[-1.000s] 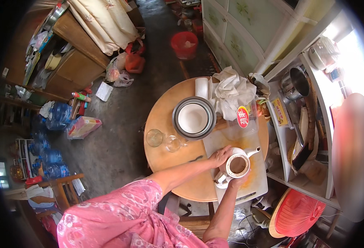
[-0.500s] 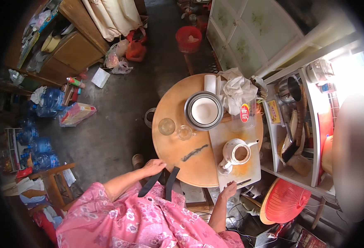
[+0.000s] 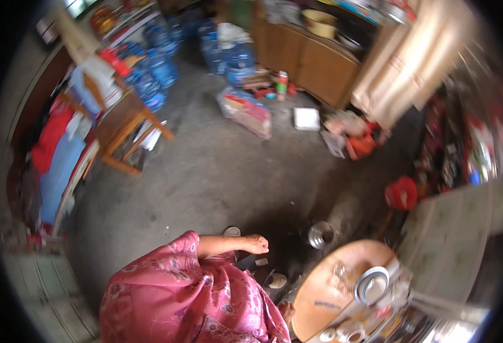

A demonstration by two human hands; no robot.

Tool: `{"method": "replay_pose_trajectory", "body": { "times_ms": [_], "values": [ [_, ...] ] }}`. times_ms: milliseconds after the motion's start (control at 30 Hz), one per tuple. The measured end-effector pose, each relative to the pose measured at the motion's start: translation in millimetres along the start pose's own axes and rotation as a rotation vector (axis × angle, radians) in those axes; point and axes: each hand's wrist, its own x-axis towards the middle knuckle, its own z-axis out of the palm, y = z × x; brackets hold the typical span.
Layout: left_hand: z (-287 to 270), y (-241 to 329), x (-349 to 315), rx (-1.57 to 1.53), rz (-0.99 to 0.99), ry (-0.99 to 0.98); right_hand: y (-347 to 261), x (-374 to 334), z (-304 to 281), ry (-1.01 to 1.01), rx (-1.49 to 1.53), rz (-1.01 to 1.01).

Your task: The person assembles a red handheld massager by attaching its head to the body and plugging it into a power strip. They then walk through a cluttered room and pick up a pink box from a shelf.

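Observation:
My left hand is held out in front of me over the floor, its fingers curled in with nothing seen in them. A dark strap hangs just below it. My right hand shows only in part beside the edge of the round wooden table; its fingers are blurred. On the table stand a grey-rimmed pot with a white inside, clear glass cups and a white teapot near the lower edge. A dark streak marks the tabletop.
A shiny round metal thing sits on the floor by the table. Farther off are a red bucket, orange-red bags, a white box, a plastic-wrapped pack, blue water bottles and a wooden chair.
My view has swung left, so the table now lies at the lower right and more floor shows. My left hand has left the table's edge, its fingers more curled.

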Motion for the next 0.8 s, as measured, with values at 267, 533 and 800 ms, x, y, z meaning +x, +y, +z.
{"method": "replay_pose_trajectory", "body": {
  "times_ms": [267,533,800],
  "values": [
    [-127.3,-175.7,-166.1,-0.206,-0.524,0.688,-79.5,72.7,142.1,-0.492,-1.010,-0.874],
    [-98.9,-223.4,-236.5,-0.245,-0.559,0.999,-146.9,145.5,203.6,-0.379,-0.993,-0.481],
    [-132.9,-234.4,-237.1,-0.098,-0.555,0.425,-198.9,128.9,293.3,-0.517,-1.332,-0.653]
  ]
}}
